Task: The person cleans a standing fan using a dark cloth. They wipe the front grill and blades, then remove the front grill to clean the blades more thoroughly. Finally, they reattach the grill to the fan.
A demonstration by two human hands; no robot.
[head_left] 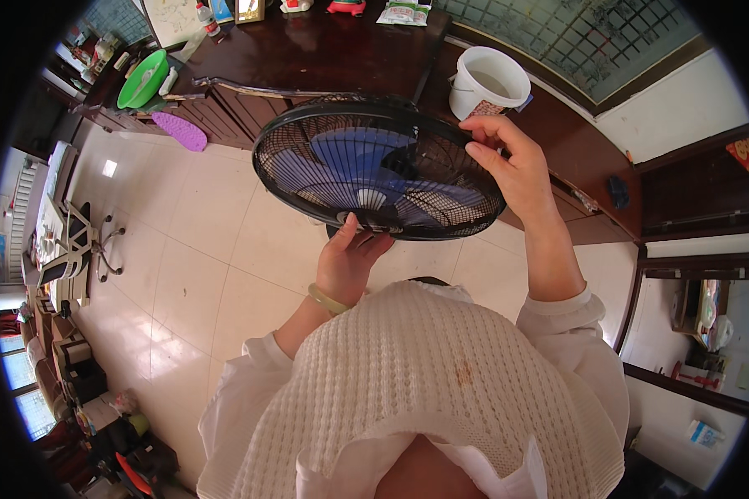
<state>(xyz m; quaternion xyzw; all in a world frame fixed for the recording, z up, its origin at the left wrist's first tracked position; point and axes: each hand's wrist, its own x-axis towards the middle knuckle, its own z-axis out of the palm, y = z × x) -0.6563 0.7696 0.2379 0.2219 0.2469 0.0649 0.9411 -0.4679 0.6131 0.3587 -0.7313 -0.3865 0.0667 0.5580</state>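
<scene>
A round electric fan head (pixel 374 168) with blue blades and a black wire grille is before me, tilted so that its near rim is lowest. My left hand (pixel 347 262) grips the near rim, the thumb on the front of the grille and the fingers underneath. At the far right of the rim, the fingertips and thumb of my right hand (pixel 505 162) pinch the black edge. A pale bangle (pixel 328 300) circles my left wrist. The fan's stand is mostly hidden beneath the head.
Behind the fan runs a dark wooden cabinet (pixel 312 56). A white plastic bucket (pixel 493 78) stands on its right part, and a green basin (pixel 143 80) on the far left. Over the tiled floor (pixel 187 249), a purple mat (pixel 180 131) hangs near the cabinet and an office chair (pixel 81 246) stands left.
</scene>
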